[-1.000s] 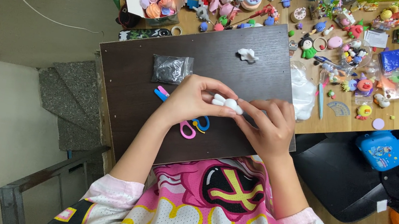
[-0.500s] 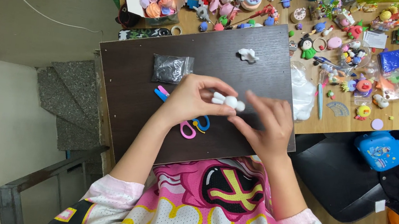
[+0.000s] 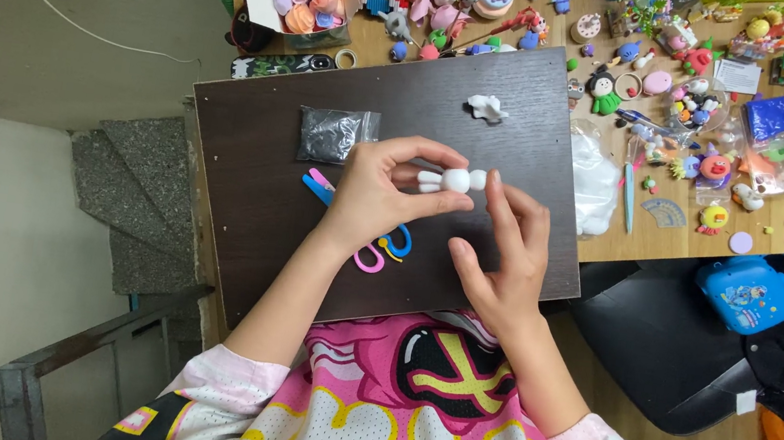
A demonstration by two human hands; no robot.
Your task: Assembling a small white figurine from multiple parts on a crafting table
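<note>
Head: dark square packet (image 3: pixel 335 134) beside left hand (image 3: pixel 383 194)

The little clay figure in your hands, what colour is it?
White all over. The clay figure, held in the left hand, shows best in the head view.

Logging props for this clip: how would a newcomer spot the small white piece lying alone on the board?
Find the dark brown board on the wooden table. Near its far edge, beyond both hands, lies a small white clay piece. Unlike the white figure in the left hand, nothing touches it.
</note>
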